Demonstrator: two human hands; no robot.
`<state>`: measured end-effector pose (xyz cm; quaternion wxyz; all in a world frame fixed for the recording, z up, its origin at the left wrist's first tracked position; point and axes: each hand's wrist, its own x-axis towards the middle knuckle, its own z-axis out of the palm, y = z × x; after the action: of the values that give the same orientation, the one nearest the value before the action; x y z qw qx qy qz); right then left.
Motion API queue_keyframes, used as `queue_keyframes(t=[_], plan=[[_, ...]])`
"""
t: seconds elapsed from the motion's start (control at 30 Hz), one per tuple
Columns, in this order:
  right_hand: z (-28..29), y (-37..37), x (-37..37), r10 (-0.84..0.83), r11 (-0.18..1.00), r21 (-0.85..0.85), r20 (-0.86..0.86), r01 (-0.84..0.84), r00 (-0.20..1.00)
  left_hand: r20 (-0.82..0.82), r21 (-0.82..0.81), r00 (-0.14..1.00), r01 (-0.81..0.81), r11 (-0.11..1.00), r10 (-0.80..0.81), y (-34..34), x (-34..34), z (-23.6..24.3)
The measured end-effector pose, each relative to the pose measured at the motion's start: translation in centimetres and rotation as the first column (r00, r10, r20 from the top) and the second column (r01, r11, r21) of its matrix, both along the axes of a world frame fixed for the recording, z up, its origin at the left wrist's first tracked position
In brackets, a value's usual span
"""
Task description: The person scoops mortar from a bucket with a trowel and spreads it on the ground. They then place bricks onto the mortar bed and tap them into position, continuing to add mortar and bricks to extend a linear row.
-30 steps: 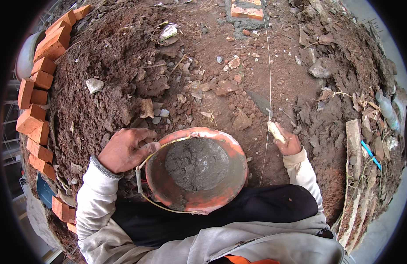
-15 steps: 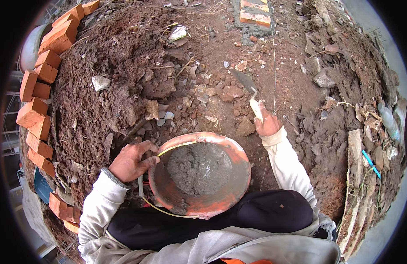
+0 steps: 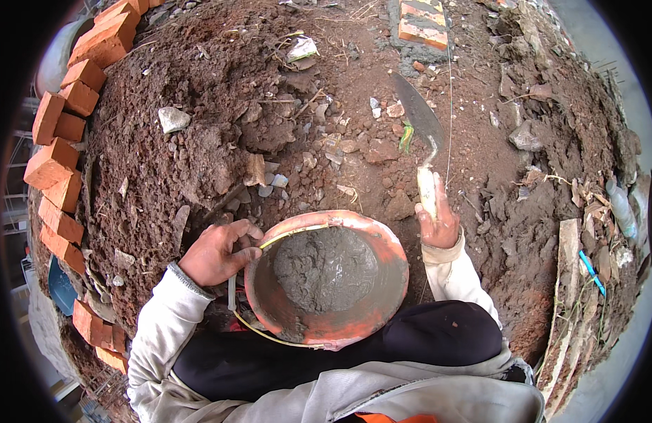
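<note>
My left hand [image 3: 220,254] is at the left rim of an orange, cement-stained bucket [image 3: 379,310], with curled fingers on its rim beside the yellow wire handle [image 3: 283,236]. Wet grey mortar [image 3: 322,271] sits inside the bucket, which rests in front of my dark-clad legs. My right hand [image 3: 440,215], right of the bucket, grips the pale handle of a trowel [image 3: 421,113]; the pointed steel blade points forward over the dirt, just left of a thin taut string [image 3: 450,106].
Stacked orange bricks [image 3: 63,218] line the left, near a blue container [image 3: 61,285]. Mortared bricks [image 3: 421,32] lie ahead beside the string. Rough soil with stones [image 3: 174,120] surrounds me; boards [image 3: 565,282], a plastic bottle [image 3: 622,211] and a blue pipe piece [image 3: 592,273] lie to the right.
My right hand swung left, then slightly back right, and the trowel blade has risen and turned to point forward. My left hand stays at the bucket; the view has shifted slightly.
</note>
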<state>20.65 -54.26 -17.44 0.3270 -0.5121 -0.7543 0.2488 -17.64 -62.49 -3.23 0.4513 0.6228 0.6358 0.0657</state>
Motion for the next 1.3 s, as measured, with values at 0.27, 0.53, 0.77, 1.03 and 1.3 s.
queue_keyframes(t=[0.27, 0.53, 0.77, 1.03, 1.3], plan=[[-0.1, 0.4, -0.2, 0.01, 0.971, -0.24, 0.048, 0.002, 0.999, 0.021, -0.045, 0.999, -0.038, 0.998, 0.039, 0.1, 0.1, 0.3], [-5.6, 0.2, 0.8, 0.029, 0.868, -0.488, 0.229, 0.089, 0.973, -0.011, 0.002, 1.0, -0.029, 1.0, 0.029, 1.1, 1.2, -0.3], [-3.0, -1.3, -1.1, -0.228, 0.94, -0.296, -0.172, 0.17, 0.958, 0.009, 0.02, 1.0, -0.029, 0.999, 0.029, 1.3, 1.0, -0.7], [-4.1, -1.6, -1.8, -0.108, 0.911, -0.389, 0.101, 0.139, 0.989, -0.044, -0.035, 0.998, -0.045, 0.998, 0.043, 1.1, 1.2, -0.3], [-5.5, -1.7, -2.0, -0.065, 0.91, -0.389, 0.215, 0.146, 0.975, -0.023, -0.02, 0.998, -0.061, 0.998, 0.06, 1.3, 1.2, -0.5]])
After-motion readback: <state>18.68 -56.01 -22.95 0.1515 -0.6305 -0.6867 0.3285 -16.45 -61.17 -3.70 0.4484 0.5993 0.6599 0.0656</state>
